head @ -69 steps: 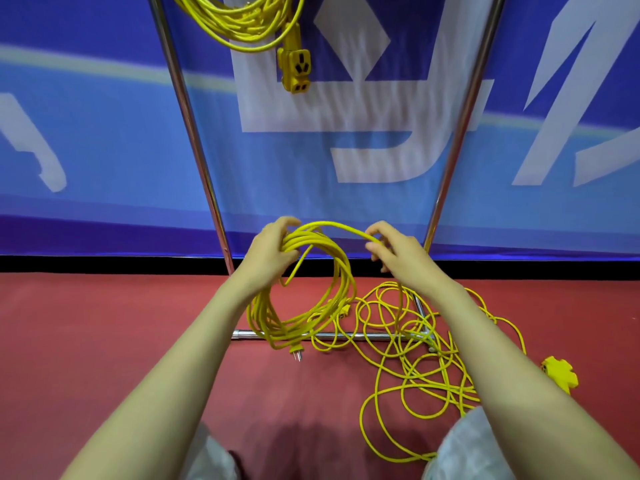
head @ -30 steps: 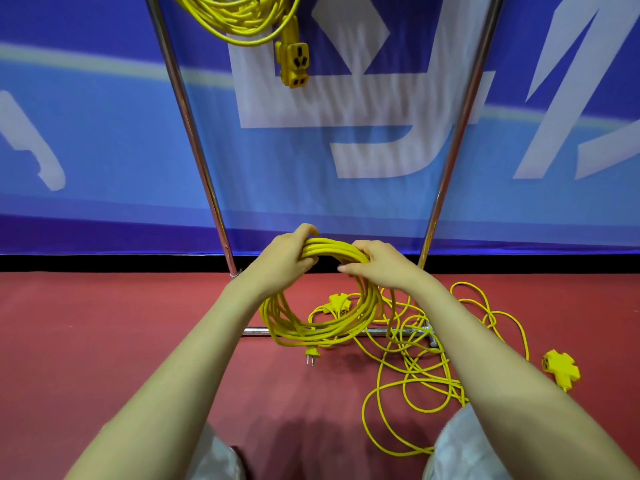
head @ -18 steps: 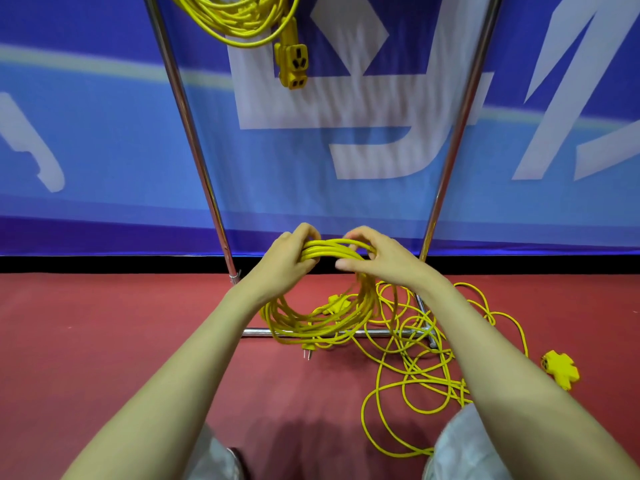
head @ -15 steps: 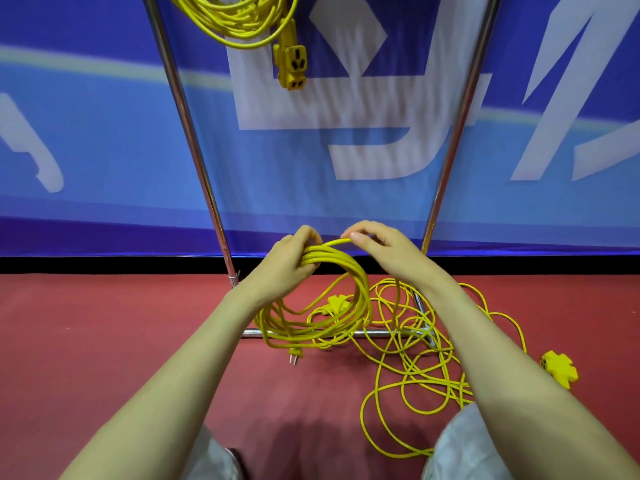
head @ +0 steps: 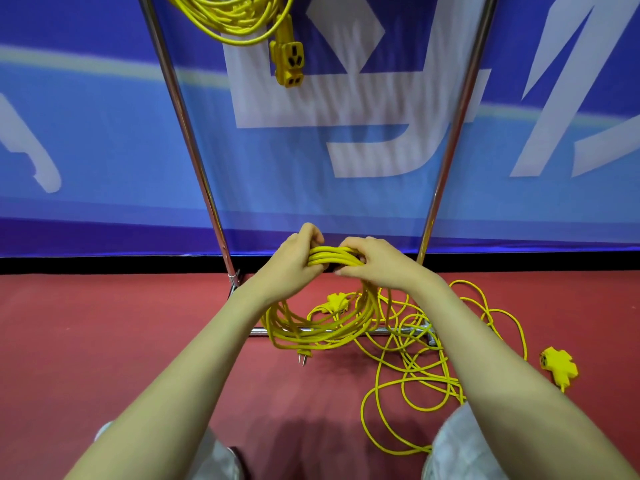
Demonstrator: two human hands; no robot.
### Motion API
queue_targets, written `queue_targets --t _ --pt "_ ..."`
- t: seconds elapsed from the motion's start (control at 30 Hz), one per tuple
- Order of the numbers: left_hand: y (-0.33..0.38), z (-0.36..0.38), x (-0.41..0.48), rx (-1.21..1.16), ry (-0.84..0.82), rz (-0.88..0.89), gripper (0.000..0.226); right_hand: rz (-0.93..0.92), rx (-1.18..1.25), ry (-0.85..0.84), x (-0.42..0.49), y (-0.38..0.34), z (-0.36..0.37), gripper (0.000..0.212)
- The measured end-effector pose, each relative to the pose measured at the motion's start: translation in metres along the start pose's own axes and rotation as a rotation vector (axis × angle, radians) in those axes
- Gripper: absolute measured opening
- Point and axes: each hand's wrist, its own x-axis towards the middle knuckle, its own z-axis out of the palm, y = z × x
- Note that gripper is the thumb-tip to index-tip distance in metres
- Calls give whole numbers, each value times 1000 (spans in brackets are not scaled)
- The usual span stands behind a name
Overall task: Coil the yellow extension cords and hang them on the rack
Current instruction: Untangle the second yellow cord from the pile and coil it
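Note:
A coiled yellow extension cord (head: 322, 332) hangs as a loop from both hands above the red floor. My left hand (head: 294, 263) grips the top of the bundle, and my right hand (head: 372, 263) grips the same bundle just to its right. The cord's plug (head: 302, 357) dangles at the bottom of the loop, and its yellow socket head (head: 336, 301) shows through the loop. A second yellow cord (head: 426, 372) lies loose and tangled on the floor at the right, ending in a socket block (head: 559, 363). Another coiled cord (head: 235, 19) hangs on the rack at the top.
The chrome rack has two slanting poles (head: 187, 133) and a low crossbar (head: 398, 330) on the floor behind the coil. A blue banner wall (head: 346, 150) stands right behind it. My knees in light fabric (head: 450, 441) are at the bottom edge.
My right hand has come down onto the top of the bundle and closed round it beside my left hand. The coil has tightened into one loop.

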Motion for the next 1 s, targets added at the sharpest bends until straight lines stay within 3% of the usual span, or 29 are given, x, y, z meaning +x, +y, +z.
queue_targets --t 0.13,0.33,0.47,0.57,0.7,0.8,0.93,1.0 --pt "-5 -6 1 38 -38 -56 29 14 81 24 0 -2 -5 21" --pt "3 -3 -7 -538 -229 -209 45 -47 -1 5 -2 0 -9 22" --pt "8 -2 -10 -691 -425 -323 77 -29 -20 -73 -5 10 -6 21" --pt "6 -5 -8 -790 -459 -374 74 -43 -11 -69 -7 10 -6 18" --pt "9 -7 -8 -792 -434 -298 61 -48 95 9 -10 7 -15 41" --pt "8 -9 -13 -756 -473 -290 65 23 131 -54 -15 7 -21 57" --pt "5 -10 -12 -674 -436 -320 62 -4 432 -57 -18 9 -26 36" --pt "2 -12 -10 -677 -386 -333 55 -2 422 -11 -18 10 -29 26"
